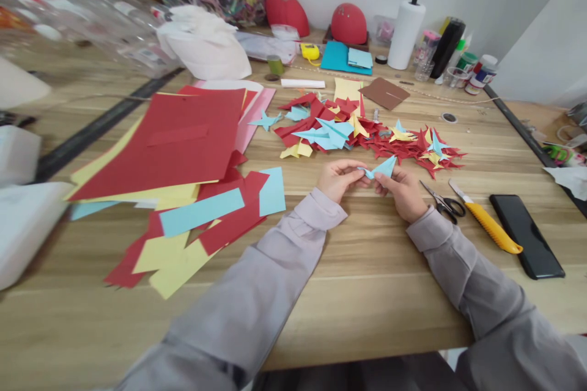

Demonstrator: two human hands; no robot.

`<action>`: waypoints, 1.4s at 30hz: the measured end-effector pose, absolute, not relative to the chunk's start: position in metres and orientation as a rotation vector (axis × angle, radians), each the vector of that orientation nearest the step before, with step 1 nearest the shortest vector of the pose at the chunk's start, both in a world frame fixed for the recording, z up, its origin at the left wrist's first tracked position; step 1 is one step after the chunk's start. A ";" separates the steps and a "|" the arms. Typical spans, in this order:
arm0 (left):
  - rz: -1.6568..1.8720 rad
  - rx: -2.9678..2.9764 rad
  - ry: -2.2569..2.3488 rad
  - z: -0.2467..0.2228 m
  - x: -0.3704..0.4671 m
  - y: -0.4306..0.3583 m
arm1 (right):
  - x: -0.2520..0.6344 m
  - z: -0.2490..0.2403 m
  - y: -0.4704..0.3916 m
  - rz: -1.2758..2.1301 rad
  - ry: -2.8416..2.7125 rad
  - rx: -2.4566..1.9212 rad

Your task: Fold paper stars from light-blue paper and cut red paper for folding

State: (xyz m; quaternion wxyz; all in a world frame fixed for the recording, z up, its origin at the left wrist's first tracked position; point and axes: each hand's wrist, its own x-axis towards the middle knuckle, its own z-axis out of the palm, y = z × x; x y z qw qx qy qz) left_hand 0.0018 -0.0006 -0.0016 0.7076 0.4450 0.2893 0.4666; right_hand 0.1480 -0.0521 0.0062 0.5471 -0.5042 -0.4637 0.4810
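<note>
A small light-blue folded paper piece (384, 167) is held between both hands above the wooden table. My left hand (340, 178) pinches its left tip with thumb and fingers. On the other side, my right hand (402, 188) grips the body, the thumb lying on top. Just beyond the hands is a pile of folded paper pieces (330, 133) in red, yellow and light blue. Scissors (444, 203) with black handles lie right of my right hand, beside a yellow utility knife (493, 226).
Red and yellow paper sheets (192, 128) are stacked at left, with cut strips (202, 211) in front. A black phone (527, 235) lies at right. Bottles and jars (479, 73), a white roll (406, 33), a yellow tape measure (310, 51) and red pincushion-like domes (348, 23) stand at the back.
</note>
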 end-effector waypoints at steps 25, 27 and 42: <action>1.039 0.906 0.705 0.002 0.004 0.000 | 0.148 0.007 -0.052 1.111 -1.254 -1.300; 1.034 0.983 0.724 -0.002 0.005 0.000 | 0.148 0.007 -0.051 1.107 -1.254 -1.296; 0.929 0.990 0.706 -0.003 0.004 0.000 | 0.147 0.006 -0.052 1.096 -1.247 -1.282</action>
